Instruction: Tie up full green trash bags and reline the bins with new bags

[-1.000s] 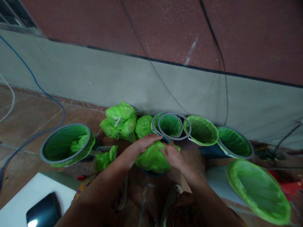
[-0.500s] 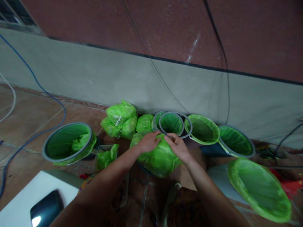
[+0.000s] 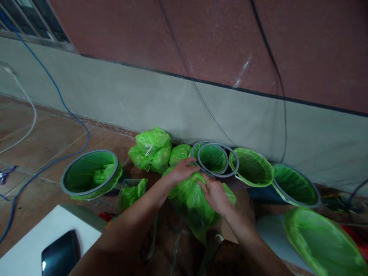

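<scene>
Green bag [image 3: 186, 203] under fingers [image 3: 191, 168], grey rims [image 3: 222, 176] just beyond, floor [image 3: 54, 134] leftward.

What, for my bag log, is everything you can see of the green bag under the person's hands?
The green bag looks like thin, translucent plastic, heavily creased. It is bunched near the top, its lower part narrowing to a point toward the person. The left hand touches its upper left, the right hand its upper right; how firmly they grip is unclear. It is nearer the person than the two overlapping grey rings. Any contents cannot be made out.
</scene>
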Demonstrator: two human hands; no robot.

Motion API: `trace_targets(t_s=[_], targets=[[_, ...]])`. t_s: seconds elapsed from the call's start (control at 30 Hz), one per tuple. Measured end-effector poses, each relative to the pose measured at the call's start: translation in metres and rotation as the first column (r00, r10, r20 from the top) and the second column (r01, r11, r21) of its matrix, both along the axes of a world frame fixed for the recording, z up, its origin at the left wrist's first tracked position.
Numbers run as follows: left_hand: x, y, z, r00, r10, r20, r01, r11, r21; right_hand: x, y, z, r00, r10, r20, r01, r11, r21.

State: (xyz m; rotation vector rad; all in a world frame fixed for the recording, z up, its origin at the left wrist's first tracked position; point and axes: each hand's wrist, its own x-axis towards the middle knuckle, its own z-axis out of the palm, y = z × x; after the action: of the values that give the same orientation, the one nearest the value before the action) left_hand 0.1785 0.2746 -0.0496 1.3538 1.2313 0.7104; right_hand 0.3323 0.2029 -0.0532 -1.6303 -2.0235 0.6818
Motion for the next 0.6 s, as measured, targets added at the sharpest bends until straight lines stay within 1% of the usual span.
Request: trace_targets(t_s=[0.07, 0.1, 0.13, 0.17, 0.2, 0.27, 0.3, 0.33, 0.37, 0.4, 0.47, 0.5, 0.53, 0.57, 0.6], targets=[[-0.007, 0.002, 0.008, 0.995, 0.078, 0.063, -0.084, 0.991, 0.100, 0.004, 0.005, 0.002, 0.973, -0.044, -0.226, 0.036, 0.999, -0.040], [-0.011, 0.002, 0.013, 0.988, 0.138, 0.076, -0.149, 0.974, 0.168, 0.004, 0.008, 0.002, 0.934, -0.080, -0.349, 0.055, 0.995, -0.079], [-0.017, 0.003, 0.018, 0.974, 0.211, 0.081, -0.225, 0.944, 0.243, 0.004, 0.010, 0.002, 0.876, -0.127, -0.464, 0.076, 0.989, -0.127], [-0.023, 0.002, 0.023, 0.951, 0.296, 0.086, -0.307, 0.897, 0.316, 0.002, 0.013, 0.002, 0.805, -0.183, -0.564, 0.098, 0.979, -0.177], [-0.029, 0.002, 0.028, 0.918, 0.384, 0.094, -0.390, 0.839, 0.380, -0.002, 0.017, 0.002, 0.728, -0.238, -0.643, 0.120, 0.967, -0.223], [-0.042, -0.001, 0.035, 0.839, 0.532, 0.118, -0.520, 0.716, 0.465, -0.014, 0.030, 0.004, 0.585, -0.321, -0.745, 0.160, 0.946, -0.282], [-0.047, -0.003, 0.038, 0.804, 0.580, 0.130, -0.560, 0.665, 0.494, -0.023, 0.040, 0.005, 0.534, -0.337, -0.775, 0.176, 0.941, -0.288], [-0.052, -0.005, 0.040, 0.777, 0.614, 0.140, -0.585, 0.623, 0.519, -0.032, 0.053, 0.007, 0.504, -0.335, -0.796, 0.193, 0.942, -0.274], [-0.056, -0.006, 0.041, 0.757, 0.638, 0.144, -0.599, 0.587, 0.545, -0.041, 0.069, 0.007, 0.495, -0.319, -0.808, 0.213, 0.946, -0.243], [-0.060, -0.007, 0.042, 0.741, 0.656, 0.142, -0.603, 0.559, 0.570, -0.050, 0.087, 0.006, 0.502, -0.299, -0.812, 0.243, 0.949, -0.200], [-0.066, -0.008, 0.043, 0.719, 0.683, 0.127, -0.605, 0.527, 0.597, -0.066, 0.129, -0.002, 0.550, -0.272, -0.790, 0.325, 0.941, -0.098], [-0.068, -0.008, 0.043, 0.713, 0.691, 0.114, -0.607, 0.528, 0.593, -0.071, 0.151, -0.010, 0.571, -0.294, -0.767, 0.386, 0.920, -0.065], [-0.069, -0.007, 0.043, 0.711, 0.696, 0.098, -0.611, 0.543, 0.577, -0.076, 0.172, -0.020, 0.592, -0.321, -0.739, 0.440, 0.897, -0.038], [-0.070, -0.007, 0.042, 0.716, 0.695, 0.074, -0.611, 0.571, 0.549, -0.080, 0.192, -0.033, 0.623, -0.343, -0.703, 0.466, 0.885, -0.018], [-0.069, -0.007, 0.042, 0.730, 0.682, 0.044, -0.602, 0.612, 0.512, -0.084, 0.208, -0.048, 0.676, -0.349, -0.649, 0.463, 0.886, 0.006]])
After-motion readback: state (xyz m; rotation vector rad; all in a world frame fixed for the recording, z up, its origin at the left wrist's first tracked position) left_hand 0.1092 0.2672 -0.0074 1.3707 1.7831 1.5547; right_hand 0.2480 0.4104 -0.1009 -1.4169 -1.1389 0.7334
